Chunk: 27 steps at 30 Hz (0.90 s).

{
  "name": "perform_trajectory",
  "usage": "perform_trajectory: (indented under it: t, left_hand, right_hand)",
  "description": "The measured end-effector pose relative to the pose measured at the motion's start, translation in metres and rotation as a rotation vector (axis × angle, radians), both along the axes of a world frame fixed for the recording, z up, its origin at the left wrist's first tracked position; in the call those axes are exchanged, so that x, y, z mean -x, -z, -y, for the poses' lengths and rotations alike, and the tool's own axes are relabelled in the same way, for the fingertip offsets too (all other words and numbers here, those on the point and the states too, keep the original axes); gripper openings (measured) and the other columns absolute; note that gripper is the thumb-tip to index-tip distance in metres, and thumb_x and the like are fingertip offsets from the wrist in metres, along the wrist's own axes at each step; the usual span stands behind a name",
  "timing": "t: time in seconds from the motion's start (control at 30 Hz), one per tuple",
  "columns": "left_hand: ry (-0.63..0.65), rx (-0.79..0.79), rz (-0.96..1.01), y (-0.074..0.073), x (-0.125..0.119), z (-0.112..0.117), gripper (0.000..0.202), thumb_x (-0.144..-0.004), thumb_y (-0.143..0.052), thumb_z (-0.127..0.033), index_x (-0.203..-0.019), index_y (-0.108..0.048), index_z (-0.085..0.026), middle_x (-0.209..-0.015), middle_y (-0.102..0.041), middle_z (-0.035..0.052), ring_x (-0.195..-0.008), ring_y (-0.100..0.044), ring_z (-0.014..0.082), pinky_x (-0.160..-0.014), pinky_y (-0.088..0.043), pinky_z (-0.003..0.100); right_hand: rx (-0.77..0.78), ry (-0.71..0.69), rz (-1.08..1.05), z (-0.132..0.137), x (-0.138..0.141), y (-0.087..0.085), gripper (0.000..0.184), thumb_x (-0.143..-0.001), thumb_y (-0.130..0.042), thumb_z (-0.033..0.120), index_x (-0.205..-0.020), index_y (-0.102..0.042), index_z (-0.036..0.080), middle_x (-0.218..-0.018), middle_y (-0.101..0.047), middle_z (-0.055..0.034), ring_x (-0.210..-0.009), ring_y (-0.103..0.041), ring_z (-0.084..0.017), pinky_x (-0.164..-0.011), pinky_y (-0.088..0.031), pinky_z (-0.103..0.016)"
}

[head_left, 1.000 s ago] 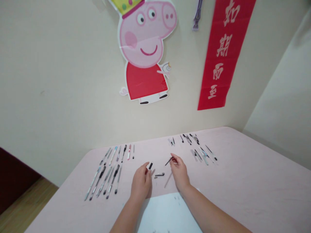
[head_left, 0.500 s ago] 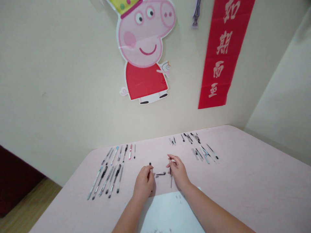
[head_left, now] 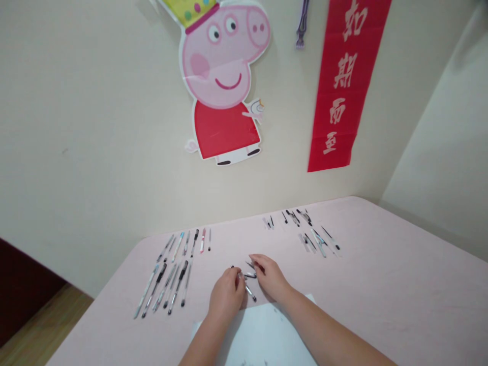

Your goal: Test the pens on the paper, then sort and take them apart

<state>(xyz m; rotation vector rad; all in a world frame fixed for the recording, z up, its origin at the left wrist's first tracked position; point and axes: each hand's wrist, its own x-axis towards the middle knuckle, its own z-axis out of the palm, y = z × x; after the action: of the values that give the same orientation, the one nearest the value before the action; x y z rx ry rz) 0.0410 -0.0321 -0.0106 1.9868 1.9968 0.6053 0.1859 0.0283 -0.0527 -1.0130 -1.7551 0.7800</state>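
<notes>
My left hand [head_left: 226,291] is closed round a clear pen barrel [head_left: 249,292] with dark ends, which slants down to the right out of the fingers. My right hand [head_left: 270,277] is closed on a thin pen refill [head_left: 249,265], its tip pointing up and left toward the left hand. Most of the refill is hidden behind the fingers. Between the two hands a black and clear pen cap [head_left: 250,275] lies on the pink table. The hands are close together but apart.
Two rows of pens [head_left: 162,290] lie on the left. Groups of pen parts [head_left: 318,241] are spread at the back right. White paper [head_left: 263,335] lies under my forearms. Behind the table [head_left: 381,284] stands a wall with a pig cutout [head_left: 226,129] and a red banner [head_left: 335,101].
My right hand has moved left and lower, toward the left hand, and the refill now points up-left. The pen barrel in my left hand has tilted, its lower end swinging right.
</notes>
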Motion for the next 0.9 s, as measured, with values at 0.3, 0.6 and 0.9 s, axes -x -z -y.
perform_trajectory:
  t: [0.3, 0.6, 0.9]
  left_hand:
    - [0.017, -0.01, -0.007, 0.002, 0.001, -0.001, 0.032, -0.089, -0.032, -0.024, -0.106, -0.058, -0.016, -0.098, -0.064, 0.0105, -0.096, -0.06, 0.0206, -0.084, -0.041, 0.031]
    - [0.105, -0.078, 0.143, 0.015, 0.006, -0.004, 0.034, -0.085, -0.034, -0.014, -0.111, -0.055, -0.015, -0.107, -0.063, 0.0106, -0.1, -0.058, 0.0193, -0.09, -0.042, 0.033]
    - [0.059, -0.062, 0.212, 0.02, 0.008, -0.007, 0.042, -0.078, -0.037, -0.006, -0.116, -0.052, -0.014, -0.094, -0.064, 0.0084, -0.087, -0.058, 0.0169, -0.082, -0.044, 0.029]
  right_hand:
    - [0.011, 0.126, 0.21, 0.004, -0.009, -0.013, 0.028, -0.079, -0.044, 0.008, -0.091, -0.069, 0.016, -0.09, -0.067, -0.0079, -0.089, -0.06, -0.019, -0.084, -0.045, -0.03]
    - [-0.022, -0.082, 0.166, 0.015, 0.003, -0.016, 0.029, -0.081, -0.043, 0.006, -0.094, -0.066, 0.016, -0.091, -0.063, -0.0082, -0.089, -0.057, -0.018, -0.084, -0.044, -0.03]
    - [0.07, -0.108, -0.124, 0.013, 0.006, -0.003, 0.027, -0.085, -0.041, 0.02, -0.097, -0.066, 0.018, -0.097, -0.063, -0.0078, -0.095, -0.057, -0.018, -0.088, -0.043, -0.034]
